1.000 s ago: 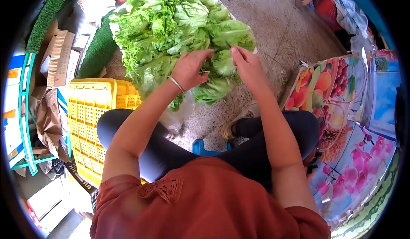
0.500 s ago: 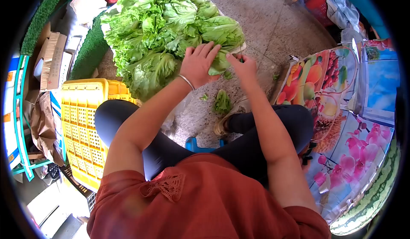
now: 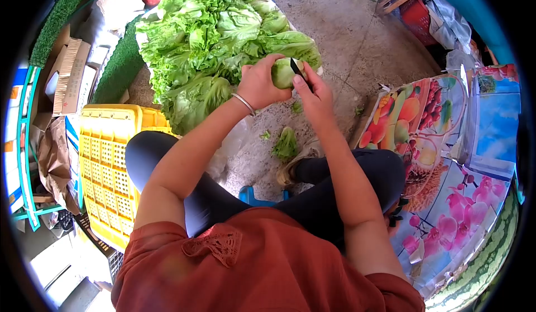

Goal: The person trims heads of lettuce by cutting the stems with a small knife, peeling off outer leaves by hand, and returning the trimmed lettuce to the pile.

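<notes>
My left hand (image 3: 262,83), with a bracelet at the wrist, is wrapped round a pale green lettuce head (image 3: 283,73) whose base faces right. My right hand (image 3: 314,91) holds a small dark-bladed knife (image 3: 296,68), and its blade lies against the lettuce base. Just beyond both hands, a large pile of leafy lettuce (image 3: 218,33) rests on a white support. A loose leaf piece (image 3: 285,144) lies on the floor below my hands, near my shoe.
A yellow crate (image 3: 111,161) stands by my left knee, with cardboard (image 3: 72,77) behind it. Printed fruit-and-flower boards (image 3: 441,144) are at the right, beside a watermelon (image 3: 486,262). A blue stool (image 3: 255,196) shows between my legs.
The lettuce head in my left hand has turned to show its pale base. The knife blade is now visible in my right hand. Loose leaf piece has appeared on the floor since the earliest frame.
</notes>
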The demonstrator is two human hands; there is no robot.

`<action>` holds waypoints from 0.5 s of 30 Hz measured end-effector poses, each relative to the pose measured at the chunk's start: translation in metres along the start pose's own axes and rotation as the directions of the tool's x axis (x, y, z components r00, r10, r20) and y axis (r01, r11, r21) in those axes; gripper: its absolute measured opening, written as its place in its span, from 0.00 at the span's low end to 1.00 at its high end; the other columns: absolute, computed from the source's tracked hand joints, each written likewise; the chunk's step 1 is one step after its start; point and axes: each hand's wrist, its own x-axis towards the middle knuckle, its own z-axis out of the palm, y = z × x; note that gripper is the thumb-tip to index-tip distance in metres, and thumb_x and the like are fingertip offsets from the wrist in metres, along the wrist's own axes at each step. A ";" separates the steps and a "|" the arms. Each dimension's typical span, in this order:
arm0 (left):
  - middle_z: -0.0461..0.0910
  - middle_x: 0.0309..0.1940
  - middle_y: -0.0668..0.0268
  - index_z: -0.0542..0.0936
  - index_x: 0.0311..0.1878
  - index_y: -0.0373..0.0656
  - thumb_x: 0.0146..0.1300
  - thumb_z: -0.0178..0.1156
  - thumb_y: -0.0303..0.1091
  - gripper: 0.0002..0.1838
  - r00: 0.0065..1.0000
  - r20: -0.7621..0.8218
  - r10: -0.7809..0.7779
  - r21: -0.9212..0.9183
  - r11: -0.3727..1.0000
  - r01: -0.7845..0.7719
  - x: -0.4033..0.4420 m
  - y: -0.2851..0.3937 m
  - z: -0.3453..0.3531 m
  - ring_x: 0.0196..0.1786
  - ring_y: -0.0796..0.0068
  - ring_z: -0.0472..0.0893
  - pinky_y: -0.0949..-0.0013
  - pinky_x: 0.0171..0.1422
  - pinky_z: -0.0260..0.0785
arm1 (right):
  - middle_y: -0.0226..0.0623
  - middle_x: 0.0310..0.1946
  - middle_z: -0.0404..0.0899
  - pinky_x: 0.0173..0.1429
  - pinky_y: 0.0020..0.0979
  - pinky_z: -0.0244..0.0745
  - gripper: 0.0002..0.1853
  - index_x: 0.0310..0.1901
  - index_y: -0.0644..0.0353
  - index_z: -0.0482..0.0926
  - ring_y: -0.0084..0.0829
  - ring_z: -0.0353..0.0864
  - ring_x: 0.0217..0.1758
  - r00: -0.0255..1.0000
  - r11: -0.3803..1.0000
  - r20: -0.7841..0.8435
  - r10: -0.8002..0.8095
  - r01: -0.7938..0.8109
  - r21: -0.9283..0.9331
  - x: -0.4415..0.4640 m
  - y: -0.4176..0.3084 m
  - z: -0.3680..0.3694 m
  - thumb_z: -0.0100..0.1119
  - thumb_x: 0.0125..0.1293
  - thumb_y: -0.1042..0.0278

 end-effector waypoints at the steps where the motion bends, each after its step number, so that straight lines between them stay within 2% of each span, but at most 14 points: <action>1: 0.79 0.36 0.56 0.71 0.51 0.44 0.34 0.67 0.41 0.34 1.000 -0.010 0.007 -0.021 1.000 -0.007 0.000 -0.001 -0.001 0.37 0.59 0.80 0.64 0.45 0.69 | 0.34 0.35 0.79 0.40 0.21 0.69 0.26 0.56 0.68 0.68 0.17 0.73 0.35 0.999 0.991 0.031 -0.045 0.048 -0.121 0.000 0.001 0.000 0.57 0.61 0.59; 2: 0.79 0.35 0.56 0.71 0.51 0.43 0.35 0.67 0.40 0.33 1.000 -0.021 0.015 -0.042 0.999 -0.016 0.001 -0.001 -0.003 0.36 0.58 0.80 0.65 0.42 0.72 | 0.34 0.35 0.79 0.40 0.21 0.69 0.26 0.56 0.68 0.68 0.17 0.73 0.35 0.999 0.992 0.031 -0.042 0.045 -0.120 0.001 0.002 0.000 0.57 0.61 0.59; 3: 0.77 0.43 0.58 0.70 0.53 0.44 0.32 0.67 0.45 0.38 0.990 0.092 -0.105 -0.082 0.990 0.113 0.002 -0.001 -0.004 0.47 0.62 0.77 0.64 0.52 0.62 | 0.34 0.35 0.79 0.40 0.21 0.69 0.25 0.56 0.68 0.69 0.17 0.73 0.34 0.997 0.986 0.025 -0.074 0.077 -0.146 0.002 0.002 0.000 0.57 0.61 0.59; 5: 0.77 0.43 0.57 0.69 0.53 0.44 0.33 0.67 0.43 0.38 0.988 0.107 -0.107 -0.114 0.986 0.119 0.002 -0.001 -0.009 0.47 0.60 0.77 0.65 0.52 0.65 | 0.34 0.36 0.80 0.40 0.21 0.69 0.25 0.55 0.68 0.69 0.17 0.73 0.34 0.994 0.979 0.017 -0.104 0.106 -0.172 0.003 0.001 -0.001 0.57 0.61 0.60; 8: 0.76 0.43 0.56 0.69 0.53 0.43 0.34 0.67 0.38 0.36 0.990 0.123 -0.067 -0.169 0.982 0.087 0.003 0.001 -0.016 0.47 0.59 0.77 0.66 0.50 0.69 | 0.33 0.36 0.79 0.40 0.20 0.68 0.23 0.54 0.67 0.71 0.17 0.72 0.34 0.989 0.983 0.061 -0.136 0.142 -0.116 0.008 -0.001 -0.005 0.57 0.61 0.59; 10: 0.76 0.44 0.55 0.69 0.53 0.43 0.35 0.67 0.36 0.35 0.992 0.125 -0.028 -0.195 0.980 0.052 0.004 0.003 -0.020 0.46 0.59 0.77 0.67 0.49 0.70 | 0.27 0.28 0.76 0.33 0.17 0.64 0.20 0.51 0.63 0.75 0.15 0.69 0.29 0.991 0.993 0.083 0.101 -0.106 0.054 0.011 -0.008 -0.011 0.57 0.62 0.59; 11: 0.75 0.44 0.57 0.68 0.55 0.45 0.37 0.66 0.33 0.35 0.992 0.126 0.005 -0.261 0.965 0.028 0.004 0.004 -0.023 0.46 0.65 0.76 0.68 0.51 0.69 | 0.27 0.28 0.76 0.33 0.17 0.64 0.20 0.51 0.63 0.75 0.15 0.69 0.29 0.991 0.993 0.081 0.103 -0.107 0.056 0.012 -0.012 -0.016 0.57 0.62 0.59; 12: 0.75 0.45 0.58 0.67 0.57 0.46 0.39 0.65 0.31 0.35 0.992 0.123 0.037 -0.327 0.945 0.005 0.004 0.004 -0.025 0.47 0.70 0.76 0.70 0.53 0.68 | 0.23 0.25 0.73 0.30 0.17 0.60 0.18 0.50 0.61 0.76 0.14 0.65 0.26 0.974 0.958 0.082 0.209 -0.221 0.182 0.013 -0.021 -0.020 0.57 0.62 0.60; 13: 0.75 0.45 0.58 0.67 0.57 0.46 0.39 0.65 0.31 0.35 0.992 0.122 0.036 -0.326 0.945 0.005 0.004 0.000 -0.026 0.47 0.70 0.76 0.70 0.53 0.68 | 0.20 0.21 0.69 0.26 0.16 0.56 0.17 0.50 0.58 0.77 0.12 0.62 0.23 0.945 0.896 0.099 0.311 -0.326 0.302 0.014 -0.027 -0.022 0.57 0.62 0.60; 14: 0.74 0.47 0.58 0.66 0.59 0.45 0.40 0.64 0.32 0.36 0.986 0.164 0.036 -0.352 0.936 0.025 0.006 -0.004 -0.028 0.49 0.70 0.74 0.70 0.54 0.67 | 0.20 0.21 0.69 0.26 0.16 0.56 0.17 0.50 0.58 0.77 0.12 0.62 0.23 0.945 0.896 0.100 0.310 -0.326 0.302 0.017 -0.029 -0.023 0.57 0.62 0.60; 15: 0.73 0.49 0.58 0.65 0.60 0.44 0.40 0.63 0.32 0.38 0.978 0.206 0.036 -0.376 0.926 0.046 0.007 -0.005 -0.031 0.52 0.71 0.73 0.70 0.56 0.66 | 0.19 0.20 0.64 0.25 0.17 0.53 0.17 0.51 0.58 0.76 0.13 0.59 0.21 0.966 0.919 0.021 0.258 -0.252 0.303 0.020 -0.031 -0.022 0.54 0.64 0.59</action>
